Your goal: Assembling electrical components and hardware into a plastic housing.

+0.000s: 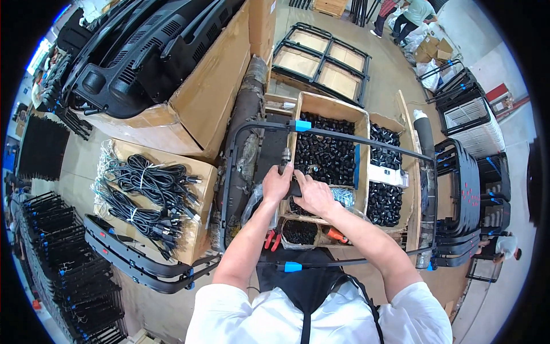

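My left hand [278,184] is closed round a dark power drill [285,155], whose metal chuck points away from me. Close beside it, my right hand [315,195] has its fingers curled on the drill's dark rear body; its fingertips are partly hidden. Both hands are over the near left part of a wooden parts box [366,166] full of small black plastic caps [323,152]. A black tubular frame [366,139] with blue clips [302,125] surrounds the box and my forearms. Silvery screws [344,196] lie in a near compartment, next to my right hand.
Red-handled pliers [272,239], a tub of small dark parts [300,234] and an orange-and-black tool [337,234] sit near my body. Bundled black power cords [150,178] lie on a carton at left, below a large carton [212,86] of black housings. Stacked frames stand both sides; people are farther off.
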Motion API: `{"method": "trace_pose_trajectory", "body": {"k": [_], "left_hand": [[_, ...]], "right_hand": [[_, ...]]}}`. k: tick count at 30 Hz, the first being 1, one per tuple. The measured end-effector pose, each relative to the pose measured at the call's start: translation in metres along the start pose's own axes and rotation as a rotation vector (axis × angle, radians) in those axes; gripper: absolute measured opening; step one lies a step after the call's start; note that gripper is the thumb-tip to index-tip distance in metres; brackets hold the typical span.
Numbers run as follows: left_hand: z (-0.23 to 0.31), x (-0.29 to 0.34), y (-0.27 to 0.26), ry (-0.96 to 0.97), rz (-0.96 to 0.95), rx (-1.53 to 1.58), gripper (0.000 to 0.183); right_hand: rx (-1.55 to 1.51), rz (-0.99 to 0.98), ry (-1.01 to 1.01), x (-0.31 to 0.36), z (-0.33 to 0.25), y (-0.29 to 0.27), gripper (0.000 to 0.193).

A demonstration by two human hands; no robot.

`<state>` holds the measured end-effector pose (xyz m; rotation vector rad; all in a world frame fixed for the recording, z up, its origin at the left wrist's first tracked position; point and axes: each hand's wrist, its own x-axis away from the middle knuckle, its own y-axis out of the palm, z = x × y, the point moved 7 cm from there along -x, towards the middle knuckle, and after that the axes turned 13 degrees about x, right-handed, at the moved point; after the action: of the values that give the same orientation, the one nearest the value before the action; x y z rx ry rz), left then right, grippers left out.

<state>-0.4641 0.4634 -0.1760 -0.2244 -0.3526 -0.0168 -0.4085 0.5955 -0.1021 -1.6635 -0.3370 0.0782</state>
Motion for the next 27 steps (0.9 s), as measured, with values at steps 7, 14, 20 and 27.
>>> {"method": "trace_pose_trajectory", "body": {"k": [7,14,20,27], "left_hand": [[-0.003,-0.026,0.006,0.022,0.000,-0.034,0.066],[-0.008,-0.027,0.011,0.017,0.021,-0.035,0.068],[-0.001,-0.031,0.019,-0.079,0.009,-0.115,0.076],[0.011,-0.032,0.021,-0.084,-0.024,-0.174,0.075]], "right_hand": [[-0.015,-0.011,0.020,-0.022,0.011,0.004,0.077],[-0.074,-0.034,0.040,-0.023,0.022,0.020,0.079],[-0.120,0.106,-0.054,-0.025,0.038,0.029,0.085],[-0.213,-0.088,-0.006,-0.032,0.042,0.027,0.095]]}}
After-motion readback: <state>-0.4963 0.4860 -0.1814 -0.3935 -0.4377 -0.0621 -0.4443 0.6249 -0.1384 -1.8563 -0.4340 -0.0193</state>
